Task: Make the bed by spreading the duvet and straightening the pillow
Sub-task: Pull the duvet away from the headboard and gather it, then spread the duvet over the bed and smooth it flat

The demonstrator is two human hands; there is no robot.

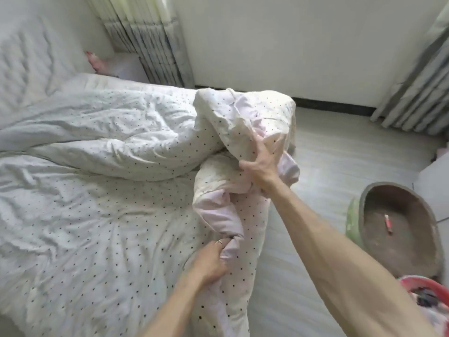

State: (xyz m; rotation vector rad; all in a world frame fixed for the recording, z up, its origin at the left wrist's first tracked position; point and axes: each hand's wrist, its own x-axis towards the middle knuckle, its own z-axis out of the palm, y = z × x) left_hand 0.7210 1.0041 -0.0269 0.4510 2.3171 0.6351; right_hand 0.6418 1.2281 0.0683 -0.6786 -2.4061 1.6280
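A white duvet with small dark dots lies rumpled across the bed, bunched into a thick fold at the bed's right edge. Its pale pink underside shows in that fold. My left hand, with a ring on one finger, is closed on the duvet's edge low at the bed's side. My right hand grips the raised bunch of duvet higher up, above the floor edge. A pink pillow peeks out at the far end of the bed near the wall, mostly hidden.
A padded white headboard rises at the left. Pale floor runs along the bed's right side. A large round brown basin with a small pink object inside stands at the right. Curtains hang at the back and at the far right.
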